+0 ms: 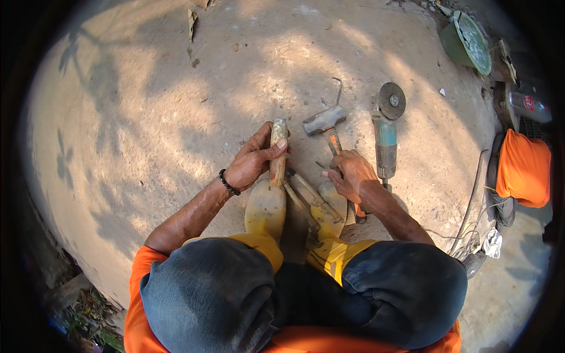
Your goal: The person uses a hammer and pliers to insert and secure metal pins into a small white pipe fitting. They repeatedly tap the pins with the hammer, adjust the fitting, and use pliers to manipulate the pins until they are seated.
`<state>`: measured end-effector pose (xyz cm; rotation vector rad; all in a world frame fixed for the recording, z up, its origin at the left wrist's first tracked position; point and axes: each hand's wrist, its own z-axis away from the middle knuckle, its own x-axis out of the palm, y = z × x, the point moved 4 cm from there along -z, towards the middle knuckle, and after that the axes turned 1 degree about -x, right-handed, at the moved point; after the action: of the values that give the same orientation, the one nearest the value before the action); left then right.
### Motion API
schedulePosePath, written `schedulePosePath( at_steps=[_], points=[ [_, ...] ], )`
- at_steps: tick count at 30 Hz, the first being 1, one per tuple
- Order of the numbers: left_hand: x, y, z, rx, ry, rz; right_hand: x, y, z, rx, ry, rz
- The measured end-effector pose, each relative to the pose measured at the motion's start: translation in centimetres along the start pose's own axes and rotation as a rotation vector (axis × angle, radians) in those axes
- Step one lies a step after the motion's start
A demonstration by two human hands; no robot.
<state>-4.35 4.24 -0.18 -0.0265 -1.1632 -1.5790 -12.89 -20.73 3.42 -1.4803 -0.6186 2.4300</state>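
My left hand (252,160) is closed around a worn wooden handle (278,154) that stands upright, a grey metal band at its top. Over the orange-and-black handle of a hammer (323,121) lies my right hand (353,175), its fingers curled round it; part of the grip is hidden. The hammer's grey steel head points away from me. Between my yellow boots (265,209) are long, thin metal tools (307,197), whose kind I cannot make out. A thin bent metal rod (338,91) lies beyond the hammer head.
An angle grinder (386,132) with a dark disc lies right of my right hand. Farther right are an orange cloth bundle (524,169), a cable (471,200) and a plastic bottle (529,107). A green basin (465,44) leans at the far right. Dry leaves dot the ground.
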Motion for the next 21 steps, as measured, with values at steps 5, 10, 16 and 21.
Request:
schedulePosePath(
  at_steps=[5,10,16,21],
  points=[
    [4.5,-2.2,-0.8,-0.054,0.117,0.233,-0.2,-4.6,0.2,0.320,-0.060,-0.895],
    [3.4,-2.2,-0.7,-0.010,0.204,0.114,-6.5,-3.6,0.9,0.118,0.485,-0.549],
    [2.1,-2.8,-0.2,-0.103,0.245,0.061,-5.6,0.3,-1.7,0.303,0.281,-0.088],
    [2.1,-3.8,-0.1,-0.152,0.276,0.041,-5.5,0.9,-2.1,0.154,0.307,-0.010]
  ],
)
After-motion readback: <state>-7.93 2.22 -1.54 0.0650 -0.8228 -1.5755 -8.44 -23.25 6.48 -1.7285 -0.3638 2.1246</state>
